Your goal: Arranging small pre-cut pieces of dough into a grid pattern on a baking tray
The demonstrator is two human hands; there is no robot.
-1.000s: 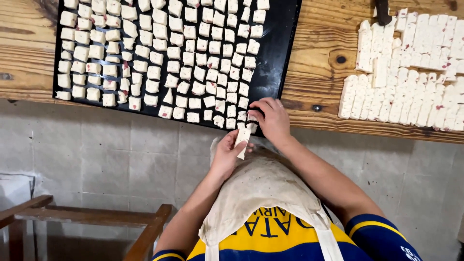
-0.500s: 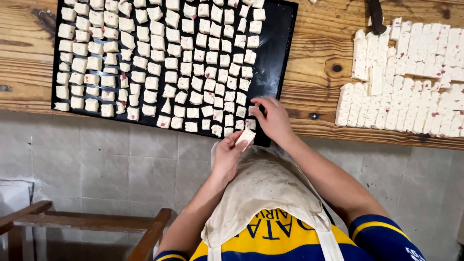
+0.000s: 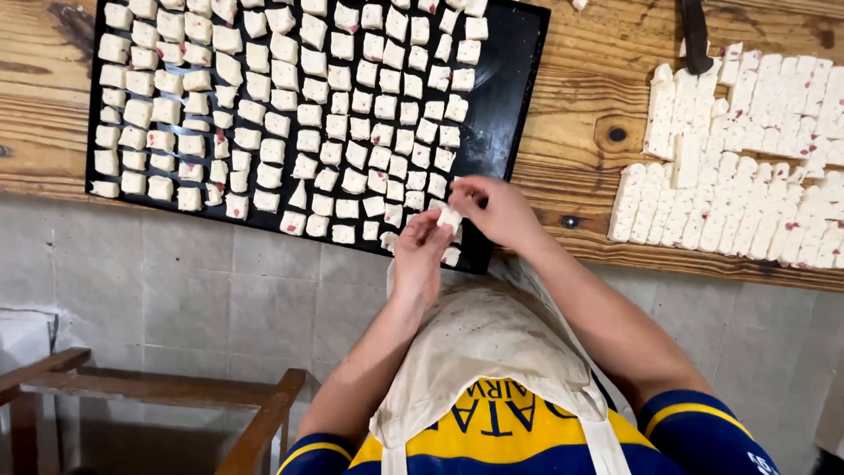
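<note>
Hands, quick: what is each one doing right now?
Left hand: fingers closed on a small white cube.
Right hand: fingertips pinching the same cube, over the black tray.

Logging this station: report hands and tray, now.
Both hands, left and right, pinch one white cube at black tray corner. Tray nearly full of cubes. Uncut slab lies right. Nothing blocking.

Both hands lifted w/ white cube (image 3: 449, 217), left hand (image 3: 420, 255) & right hand (image 3: 494, 209) now over tray (image 3: 514, 79) corner.
</note>
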